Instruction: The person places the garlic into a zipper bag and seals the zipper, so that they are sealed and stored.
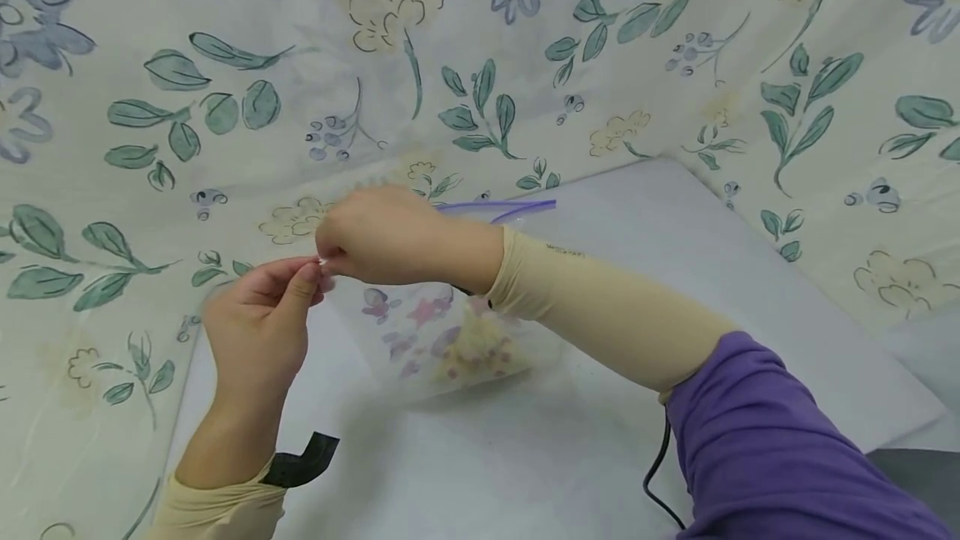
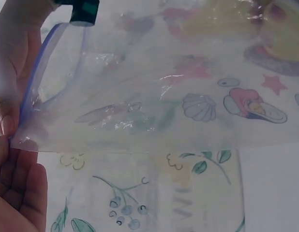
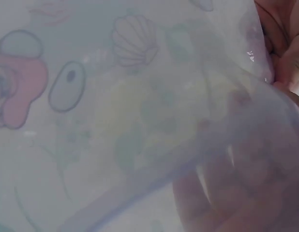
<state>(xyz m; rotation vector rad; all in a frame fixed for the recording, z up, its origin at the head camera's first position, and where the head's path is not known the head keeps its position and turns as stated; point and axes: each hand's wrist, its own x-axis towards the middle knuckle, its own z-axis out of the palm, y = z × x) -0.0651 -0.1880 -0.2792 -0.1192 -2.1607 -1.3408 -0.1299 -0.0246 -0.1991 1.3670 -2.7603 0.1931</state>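
Observation:
A translucent zip bag [image 1: 397, 357], printed with shells and stars, hangs under the right forearm in the head view. Its purple zip strip [image 1: 534, 206] shows beyond that arm. Something pale yellow with reddish spots [image 1: 480, 352] is inside. At the bag's left corner the left hand [image 1: 258, 323] pinches the edge between thumb and fingers. Close against it, the right hand [image 1: 382, 236] pinches the same corner, its fingertips partly hidden. In the left wrist view the bag's mouth [image 2: 57, 72] gapes near the zip strip. Through the film, the right hand's fingers [image 3: 227, 193] look blurred in the right wrist view.
A white board [image 1: 637, 432] lies beneath the bag. Floral cloth [image 1: 300, 107] covers the area behind and to the left. A black cable [image 1: 657, 473] hangs by the right sleeve, and a black strap piece [image 1: 303, 463] sticks out at the left wrist.

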